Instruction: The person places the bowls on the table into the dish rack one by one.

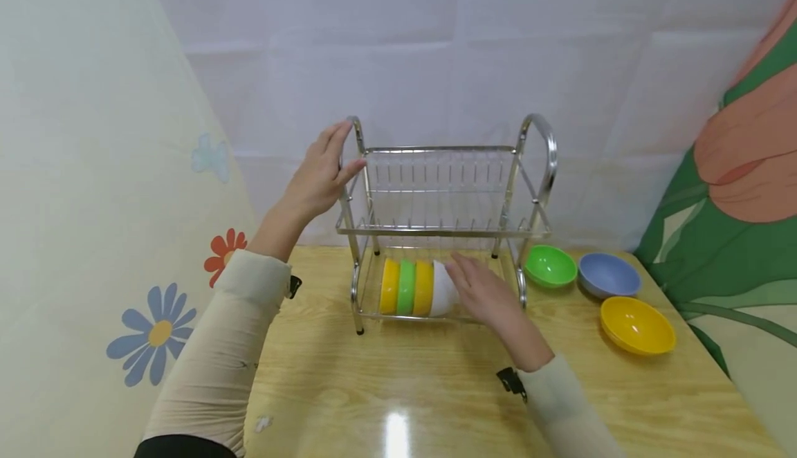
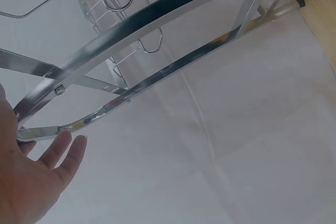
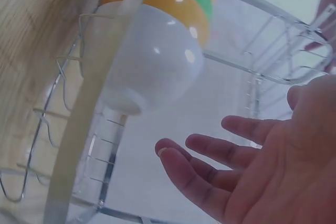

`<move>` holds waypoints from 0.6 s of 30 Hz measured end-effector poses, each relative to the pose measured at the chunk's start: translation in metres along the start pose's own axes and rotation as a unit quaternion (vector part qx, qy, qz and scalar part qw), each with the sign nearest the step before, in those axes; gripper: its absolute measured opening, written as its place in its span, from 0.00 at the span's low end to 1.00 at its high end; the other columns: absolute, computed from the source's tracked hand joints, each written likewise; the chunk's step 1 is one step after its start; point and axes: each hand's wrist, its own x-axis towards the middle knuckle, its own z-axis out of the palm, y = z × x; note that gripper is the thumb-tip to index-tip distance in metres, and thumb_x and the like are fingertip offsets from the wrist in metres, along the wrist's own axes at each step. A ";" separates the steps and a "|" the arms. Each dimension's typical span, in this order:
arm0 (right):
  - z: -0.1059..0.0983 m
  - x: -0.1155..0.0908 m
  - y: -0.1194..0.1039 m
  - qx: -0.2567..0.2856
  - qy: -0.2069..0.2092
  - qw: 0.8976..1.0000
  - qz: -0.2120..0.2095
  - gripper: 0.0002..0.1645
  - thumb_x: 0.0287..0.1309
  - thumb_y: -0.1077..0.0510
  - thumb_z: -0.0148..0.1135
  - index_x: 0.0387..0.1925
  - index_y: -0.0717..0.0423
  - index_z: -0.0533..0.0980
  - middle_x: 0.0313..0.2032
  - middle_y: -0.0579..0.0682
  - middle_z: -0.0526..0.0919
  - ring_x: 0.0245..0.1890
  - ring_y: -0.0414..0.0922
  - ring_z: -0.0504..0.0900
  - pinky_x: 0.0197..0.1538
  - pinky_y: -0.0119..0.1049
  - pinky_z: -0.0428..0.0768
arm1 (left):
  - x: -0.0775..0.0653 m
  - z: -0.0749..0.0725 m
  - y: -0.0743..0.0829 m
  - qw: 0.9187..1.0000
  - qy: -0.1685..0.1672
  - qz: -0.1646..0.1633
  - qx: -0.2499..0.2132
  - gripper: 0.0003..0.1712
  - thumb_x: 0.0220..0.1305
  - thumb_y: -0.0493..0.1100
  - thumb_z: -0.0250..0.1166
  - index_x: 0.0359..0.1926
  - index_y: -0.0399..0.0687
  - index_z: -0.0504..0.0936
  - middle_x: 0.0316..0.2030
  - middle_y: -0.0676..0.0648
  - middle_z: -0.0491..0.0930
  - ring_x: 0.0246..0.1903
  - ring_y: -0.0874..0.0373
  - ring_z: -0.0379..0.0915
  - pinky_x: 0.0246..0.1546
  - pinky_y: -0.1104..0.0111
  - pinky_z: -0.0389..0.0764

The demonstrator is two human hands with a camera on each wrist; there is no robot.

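Observation:
A two-tier metal dish rack (image 1: 448, 232) stands on the table. At the top of its left side frame, my left hand (image 1: 317, 178) touches the metal bar; the left wrist view shows extended, spread fingers (image 2: 72, 158) against the rounded end. On the lower tier, bowls stand on edge in a row: a yellow bowl (image 1: 389, 287), a green bowl (image 1: 406, 288), another yellow bowl (image 1: 423, 288) and a white bowl (image 1: 442, 290). Just right of the white bowl is my right hand (image 1: 488, 292). In the right wrist view its loosely extended fingers (image 3: 194, 179) are apart from that bowl and hold nothing.
Right of the rack, a green bowl (image 1: 551, 266), a blue bowl (image 1: 609, 275) and a yellow bowl (image 1: 638, 325) lie on the wooden table (image 1: 373, 382), openings up. A pale cloth wall (image 1: 405, 77) stands behind the rack. The upper tier's wire slots (image 1: 436, 171) hold no dishes.

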 end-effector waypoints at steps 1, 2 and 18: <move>-0.002 -0.005 0.000 0.006 0.003 1.000 -0.004 0.44 0.78 0.33 0.23 0.78 0.57 0.55 0.76 0.62 0.57 0.75 0.66 0.54 0.74 0.65 0.53 | 0.000 0.000 -0.001 1.000 0.006 0.003 0.003 0.43 0.76 0.57 0.54 0.81 0.46 0.47 0.78 0.40 0.48 0.75 0.38 0.47 0.76 0.47 0.52; -0.003 -0.010 0.000 0.009 0.005 1.000 -0.010 0.44 0.78 0.33 0.24 0.78 0.58 0.56 0.76 0.62 0.58 0.76 0.66 0.53 0.75 0.65 0.53 | -0.001 0.000 -0.002 1.000 0.013 0.007 0.006 0.43 0.76 0.57 0.54 0.81 0.46 0.48 0.78 0.39 0.49 0.75 0.37 0.48 0.76 0.47 0.52; -0.038 -0.068 0.030 0.055 0.033 0.998 -0.017 0.40 0.80 0.37 0.28 0.75 0.60 0.61 0.73 0.65 0.64 0.72 0.67 0.61 0.70 0.68 0.59 | -0.010 -0.001 -0.001 0.999 0.041 0.013 0.019 0.42 0.74 0.57 0.57 0.79 0.45 0.53 0.77 0.39 0.53 0.75 0.40 0.51 0.76 0.50 0.55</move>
